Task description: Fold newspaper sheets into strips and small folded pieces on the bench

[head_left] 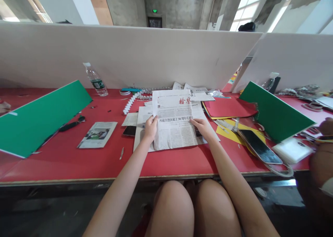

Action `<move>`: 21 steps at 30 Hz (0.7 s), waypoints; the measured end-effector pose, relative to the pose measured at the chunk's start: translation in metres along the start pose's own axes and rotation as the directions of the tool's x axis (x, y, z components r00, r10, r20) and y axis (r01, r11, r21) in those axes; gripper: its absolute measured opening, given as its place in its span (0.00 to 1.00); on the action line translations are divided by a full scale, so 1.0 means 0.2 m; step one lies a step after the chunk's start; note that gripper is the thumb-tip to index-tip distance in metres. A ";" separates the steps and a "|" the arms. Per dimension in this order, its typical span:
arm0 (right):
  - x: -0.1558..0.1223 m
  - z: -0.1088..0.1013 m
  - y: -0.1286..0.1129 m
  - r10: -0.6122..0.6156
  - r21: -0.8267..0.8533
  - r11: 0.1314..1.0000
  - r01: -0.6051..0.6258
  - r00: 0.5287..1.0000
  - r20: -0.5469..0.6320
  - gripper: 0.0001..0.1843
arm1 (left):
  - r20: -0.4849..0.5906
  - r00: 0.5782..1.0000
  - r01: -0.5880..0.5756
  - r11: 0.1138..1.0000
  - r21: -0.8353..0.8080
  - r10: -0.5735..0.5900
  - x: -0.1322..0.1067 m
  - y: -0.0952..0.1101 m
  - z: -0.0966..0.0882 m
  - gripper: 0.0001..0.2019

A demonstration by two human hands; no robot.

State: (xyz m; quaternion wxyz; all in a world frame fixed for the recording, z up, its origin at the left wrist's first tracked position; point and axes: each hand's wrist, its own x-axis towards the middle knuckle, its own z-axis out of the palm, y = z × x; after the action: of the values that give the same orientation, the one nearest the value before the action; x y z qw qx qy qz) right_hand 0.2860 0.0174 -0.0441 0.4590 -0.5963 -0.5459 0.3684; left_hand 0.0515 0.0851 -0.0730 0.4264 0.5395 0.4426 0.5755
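A folded newspaper with a red masthead lies in the middle of the red table, on top of other newspaper sheets. My left hand grips its left edge, fingers curled over the paper. At the right edge my right hand holds the same newspaper, fingers on the printed face. Both forearms reach in from the near side, and my knees show below the table edge.
Green boards lean at left and right. A water bottle stands by the white partition. A leaflet, dark phone, black tool, white paper chain, red and yellow sheets, a smartphone, a white power bank. Another person sits at far right.
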 end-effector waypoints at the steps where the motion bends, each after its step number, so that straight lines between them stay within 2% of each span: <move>1: -0.01 0.00 -0.01 0.006 -0.010 1.000 -0.006 1.000 0.016 0.23 | -0.008 1.000 -0.004 1.000 0.002 0.004 0.00 0.00 0.00 0.11; 7: -0.01 0.00 -0.01 -0.040 -0.068 0.997 0.036 0.998 -0.054 0.24 | 0.002 1.000 -0.029 0.999 0.027 0.029 0.00 0.00 0.01 0.11; 13: 0.00 0.00 0.00 0.032 -0.033 0.999 -0.032 0.999 -0.007 0.24 | -0.080 0.996 -0.029 0.999 0.026 0.031 0.00 -0.01 0.01 0.11; 17: 0.02 -0.02 0.04 0.040 -0.045 0.998 -0.042 0.998 -0.045 0.25 | -0.061 0.997 -0.047 0.997 0.058 0.050 -0.01 -0.01 0.02 0.13; 21: 0.02 -0.03 0.07 0.070 -0.032 0.997 -0.070 0.997 0.015 0.25 | -0.039 0.997 -0.061 0.997 0.056 0.064 -0.02 0.01 0.03 0.13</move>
State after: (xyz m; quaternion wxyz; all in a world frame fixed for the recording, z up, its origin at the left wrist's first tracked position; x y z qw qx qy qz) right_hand 0.2960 0.0209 -0.0544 0.4320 -0.6191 -0.5341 0.3805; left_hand 0.0582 0.0813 -0.0717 0.3840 0.5527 0.4498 0.5872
